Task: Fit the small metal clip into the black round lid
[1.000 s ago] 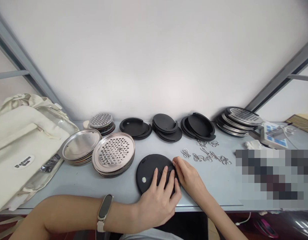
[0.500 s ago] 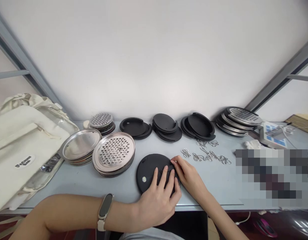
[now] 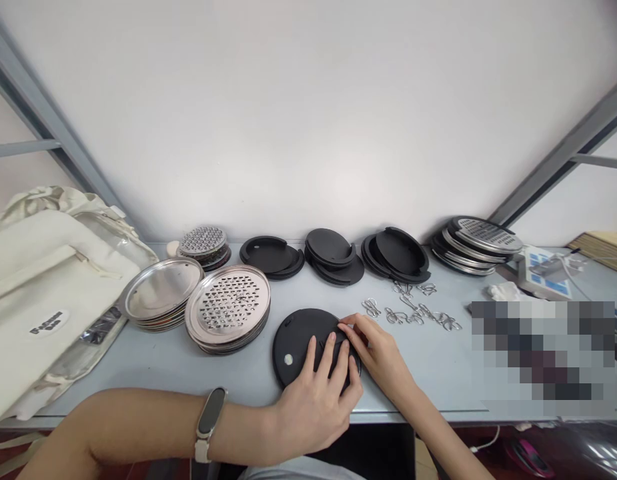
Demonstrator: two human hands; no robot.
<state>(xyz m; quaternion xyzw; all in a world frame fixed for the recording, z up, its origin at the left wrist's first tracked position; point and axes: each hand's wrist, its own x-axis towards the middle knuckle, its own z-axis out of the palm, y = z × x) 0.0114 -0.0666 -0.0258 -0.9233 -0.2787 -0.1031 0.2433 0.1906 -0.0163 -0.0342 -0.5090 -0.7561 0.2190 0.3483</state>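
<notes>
A round black plastic base lies at the front middle of the table, with a pale round spot on its left part and a small slot at its upper left. My left hand rests on it from the near side, fingers stretched and spread over the surface, its thumb hidden. At the base's right rim my right hand has thumb and index finger pressed together. What lies between those fingertips is too small to tell. Bent wire clips are scattered beyond the right hand.
Stacks of perforated metal grater discs and plain metal discs stand left. Black round bases line the wall, with stacked graters at right. A cream bag lies far left; a blurred patch covers the right.
My right hand's fingertips have shifted very slightly left along the rim of the black base. The left hand and the base stay where they were.
</notes>
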